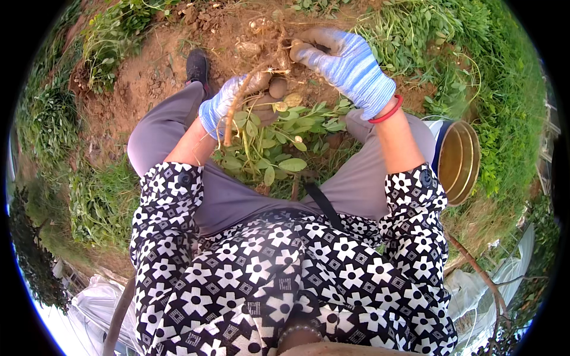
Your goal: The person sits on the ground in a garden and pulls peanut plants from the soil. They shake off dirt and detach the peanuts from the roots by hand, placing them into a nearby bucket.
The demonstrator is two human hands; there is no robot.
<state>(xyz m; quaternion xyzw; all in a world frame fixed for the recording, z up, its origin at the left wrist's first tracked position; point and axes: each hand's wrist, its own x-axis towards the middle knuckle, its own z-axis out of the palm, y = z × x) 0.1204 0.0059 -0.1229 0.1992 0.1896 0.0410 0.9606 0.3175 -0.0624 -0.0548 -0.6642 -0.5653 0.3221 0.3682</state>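
Note:
My left hand [234, 98], in a blue-and-white glove with soiled fingers, is closed around the stem and roots of an uprooted peanut plant [240, 107]. The plant's green leaves [270, 145] hang below it, between my knees. My right hand [347, 65], gloved alike with a red band at the wrist, pinches at the thin roots on the far side. Just what lies between those fingertips is partly hidden. Pale peanut pods [291, 99] show beside the left fingers, near a round brown clod [277, 88].
A metal bucket [460, 160] with a yellowish inside lies tipped by my right knee. Pulled green plants [409, 41] lie on the reddish soil [139, 77] ahead. My dark shoe [198, 66] rests at the far left. White plastic sheeting [95, 311] and branches [484, 276] lie behind.

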